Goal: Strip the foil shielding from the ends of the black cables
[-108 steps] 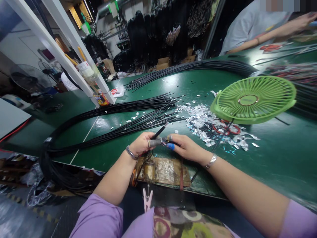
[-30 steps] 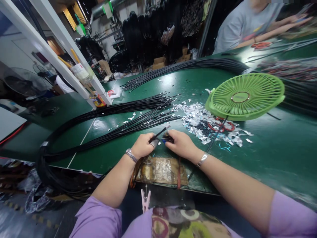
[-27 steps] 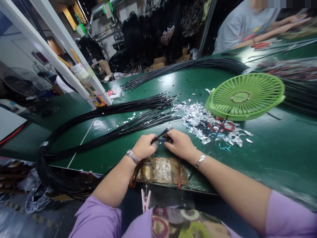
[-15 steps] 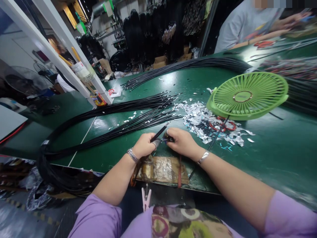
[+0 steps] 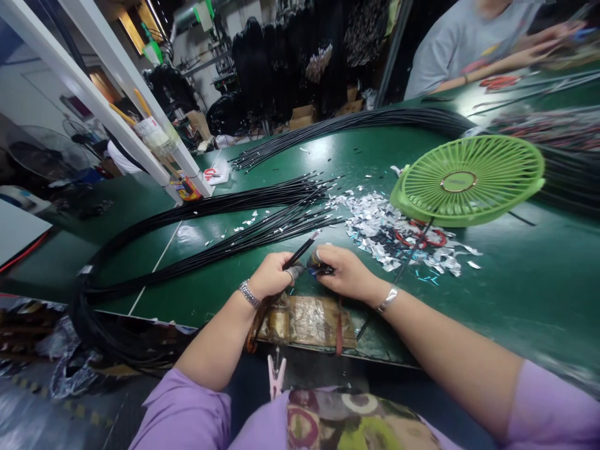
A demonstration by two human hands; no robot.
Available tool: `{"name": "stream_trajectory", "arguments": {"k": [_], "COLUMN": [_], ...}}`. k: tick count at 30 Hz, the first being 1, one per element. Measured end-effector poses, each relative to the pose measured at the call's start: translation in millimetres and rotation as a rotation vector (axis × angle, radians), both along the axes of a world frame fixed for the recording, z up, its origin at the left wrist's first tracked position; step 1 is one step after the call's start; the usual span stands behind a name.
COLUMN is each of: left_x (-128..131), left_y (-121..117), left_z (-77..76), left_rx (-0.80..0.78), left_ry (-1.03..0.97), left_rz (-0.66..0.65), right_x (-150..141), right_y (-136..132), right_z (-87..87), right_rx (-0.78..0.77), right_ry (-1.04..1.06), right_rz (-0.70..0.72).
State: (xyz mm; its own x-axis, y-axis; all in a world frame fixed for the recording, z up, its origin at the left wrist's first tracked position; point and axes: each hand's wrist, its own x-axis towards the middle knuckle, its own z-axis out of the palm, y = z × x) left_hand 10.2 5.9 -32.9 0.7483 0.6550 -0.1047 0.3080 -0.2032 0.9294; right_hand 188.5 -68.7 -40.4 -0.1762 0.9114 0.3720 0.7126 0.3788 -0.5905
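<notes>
My left hand (image 5: 272, 275) is closed around a black cable (image 5: 300, 251), whose pale end sticks up past my fingers toward the upper right. Facing it, my right hand (image 5: 349, 272) is closed on a small dark tool (image 5: 320, 268), mostly hidden by my fingers. The fingertips of both hands nearly meet, and I cannot make out what lies between them. Just below the hands, at the table edge, is a tape-wrapped board (image 5: 313, 320). Beyond them lies a bundle of black cables (image 5: 262, 232) with stripped ends.
A heap of silver and blue scraps (image 5: 379, 228) lies right of the cables, beside a green fan (image 5: 469, 181). Another cable bundle (image 5: 356, 119) curves along the far side of the green table (image 5: 506, 281). A co-worker (image 5: 462, 53) sits at the far right. White posts (image 5: 135, 94) rise at left.
My right hand has turned slightly and shifted a little to the right with the dark tool. The left hand still holds the cable in nearly the same spot.
</notes>
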Motion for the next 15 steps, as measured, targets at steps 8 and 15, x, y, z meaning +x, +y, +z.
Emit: {"name": "stream_trajectory", "arguments": {"k": [8, 15], "left_x": [-2.0, -0.3], "left_y": [2.1, 0.8], "left_z": [-1.5, -1.3], "left_rx": [0.007, -0.007], "left_ry": [-0.01, -0.001], "left_rz": [0.032, -0.006], "right_x": [5.2, -3.7], "right_y": [3.1, 3.7], "right_z": [-1.7, -6.3], "right_rx": [-0.12, -0.274], "right_ry": [0.087, 0.348], "right_rz": [-0.046, -0.034]}}
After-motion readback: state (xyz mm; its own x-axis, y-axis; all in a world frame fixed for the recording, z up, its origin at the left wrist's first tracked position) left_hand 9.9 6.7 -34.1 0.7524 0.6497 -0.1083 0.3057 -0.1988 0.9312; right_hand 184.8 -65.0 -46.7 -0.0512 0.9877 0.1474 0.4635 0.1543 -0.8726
